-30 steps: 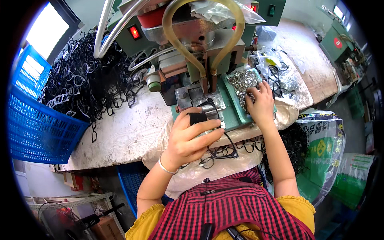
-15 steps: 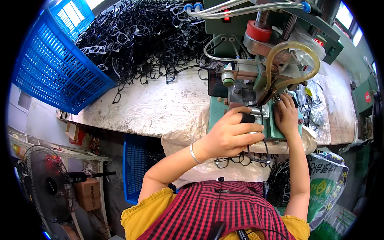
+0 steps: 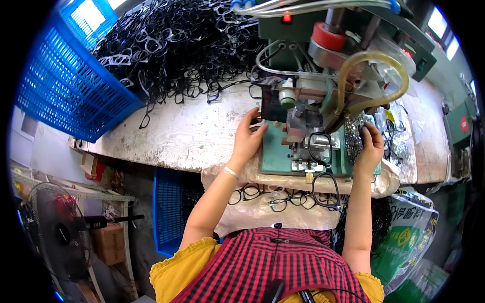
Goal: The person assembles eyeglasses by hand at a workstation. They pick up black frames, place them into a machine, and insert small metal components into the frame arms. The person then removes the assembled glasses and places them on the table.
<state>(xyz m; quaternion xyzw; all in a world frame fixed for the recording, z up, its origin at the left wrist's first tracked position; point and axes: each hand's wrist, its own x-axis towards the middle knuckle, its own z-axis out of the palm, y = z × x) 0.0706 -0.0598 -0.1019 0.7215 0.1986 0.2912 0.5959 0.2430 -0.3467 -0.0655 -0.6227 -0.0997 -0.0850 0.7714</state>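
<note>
A black eyeglass frame [image 3: 329, 173] sits at the green machine [image 3: 273, 158], one rim against the metal fixture [image 3: 319, 143] and the other hanging past the machine's front edge. Neither hand touches it. My left hand [image 3: 247, 139] is at the machine's left side, beside a dark panel [image 3: 273, 104], fingers apart and nothing in them. To the right of the fixture, my right hand [image 3: 371, 151] is at the edge of a heap of small shiny metal parts [image 3: 353, 143]. Its fingers are curled together; whatever they may pinch is too small to make out.
A large pile of black eyeglass frames [image 3: 177, 50] covers the back of the worktable [image 3: 192, 134]. Blue baskets [image 3: 70, 86] stand at the left, and several frames [image 3: 283, 199] lie on the cloth before me. A yellowish hose [image 3: 399, 65] loops above my right hand.
My left hand has let go of the eyeglass frame, moved left and opened. My right hand has drawn back slightly toward me, its fingers curling at the small metal parts.
</note>
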